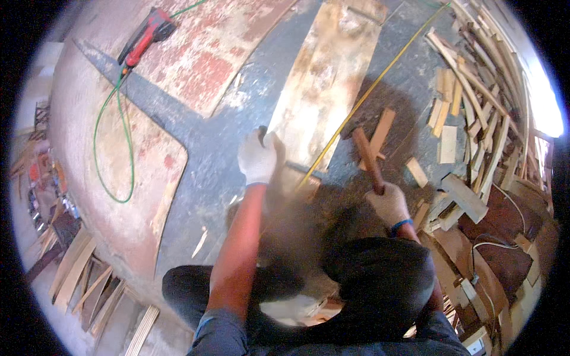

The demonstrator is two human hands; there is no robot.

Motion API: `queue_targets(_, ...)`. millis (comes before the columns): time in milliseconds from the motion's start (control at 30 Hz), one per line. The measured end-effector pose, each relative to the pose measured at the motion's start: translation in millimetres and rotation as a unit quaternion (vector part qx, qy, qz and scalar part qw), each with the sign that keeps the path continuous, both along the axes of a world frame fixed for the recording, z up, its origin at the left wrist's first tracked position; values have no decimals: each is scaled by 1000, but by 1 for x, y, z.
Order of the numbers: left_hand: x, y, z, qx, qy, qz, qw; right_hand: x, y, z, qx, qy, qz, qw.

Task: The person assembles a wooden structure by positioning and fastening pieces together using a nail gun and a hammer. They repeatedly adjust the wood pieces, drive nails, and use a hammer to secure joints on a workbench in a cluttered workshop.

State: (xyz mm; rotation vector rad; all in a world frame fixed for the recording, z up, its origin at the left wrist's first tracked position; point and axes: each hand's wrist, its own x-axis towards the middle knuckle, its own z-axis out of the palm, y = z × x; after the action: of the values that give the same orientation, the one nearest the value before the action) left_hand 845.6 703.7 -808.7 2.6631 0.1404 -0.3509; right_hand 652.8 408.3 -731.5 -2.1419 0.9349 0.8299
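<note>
A long pale wooden board (317,83) with brown stains lies on the dark blue-grey floor, stretching away from me. At its near left edge is my left hand (258,159) in a white glove, fingers curled closed. A small dark thing shows at its fingertips; I cannot make out what it is. Right of the board, my right hand (388,204), also gloved, grips the lower end of a hammer's wooden handle (368,159). The hammer's dark head blends into the shadow. A thin yellow strip (380,82), like a measuring tape, runs slantwise along the board's right side.
Large worn reddish panels (202,65) lie at left, with a red-and-black power tool (145,38) and its green cord (131,154). Wood offcuts and strips (484,101) are heaped along the right. Small wood pieces (417,172) lie near the hammer. More curved strips (74,264) stand at lower left.
</note>
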Motion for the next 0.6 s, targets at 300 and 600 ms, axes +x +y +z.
queue_targets(300,38,-15,-7,-53,-3,-52,997,55,2,10,30,-136,-29,990)
queue_targets(600,37,-39,-14,-24,-86,-175,981,42,0,-48,-93,-108,-87,986)
